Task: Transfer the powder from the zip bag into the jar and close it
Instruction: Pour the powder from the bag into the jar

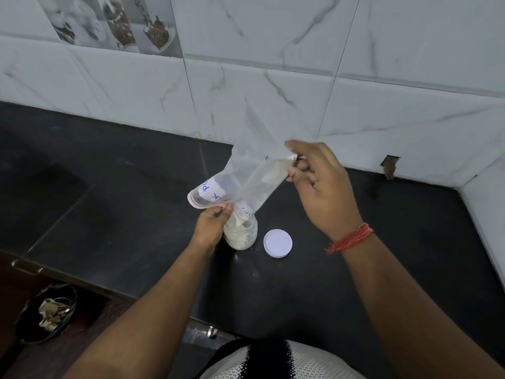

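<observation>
A clear zip bag with a white label and blue letters is tipped mouth-down over a small clear jar on the black counter. My left hand pinches the bag's pink zip edge just above the jar's mouth. My right hand pinches the raised side of the bag, where a little whitish powder clings inside. The jar holds whitish powder. Its white round lid lies flat on the counter right of the jar.
A white marble-tiled wall runs behind the counter and turns at the right corner. A dark bin with crumpled scraps sits on the floor at the lower left. The counter's front edge runs diagonally below my arms.
</observation>
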